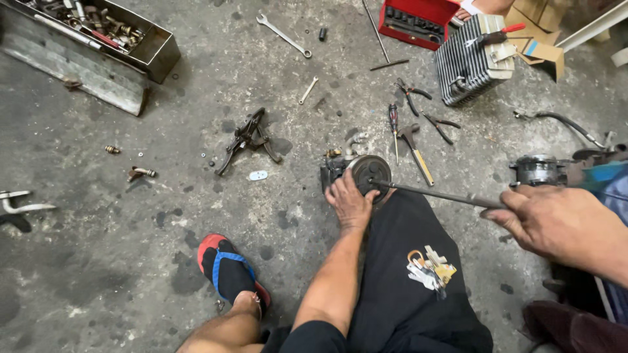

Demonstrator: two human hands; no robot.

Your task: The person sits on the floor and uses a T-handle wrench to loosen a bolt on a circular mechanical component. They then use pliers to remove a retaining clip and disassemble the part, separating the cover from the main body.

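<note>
My left hand [350, 204] rests on a small dark compressor [332, 168] on the concrete floor, pressing at the rim of its round pulley [369, 170]. A long thin metal bar [435, 194] runs from the pulley's centre out to the right. My right hand [556, 225] is closed around the far end of that bar. My black shorts [399, 287] lie just below the compressor, with a bunch of keys [428, 269] on them.
A metal toolbox [98, 62] full of parts stands at top left, with a black puller [252, 137] mid-floor. Wrenches [284, 36], pliers [412, 95], a screwdriver [393, 121] and a hammer [417, 149] lie beyond the compressor. A red socket case [418, 19], finned coil [466, 62] and second compressor [540, 170] sit right.
</note>
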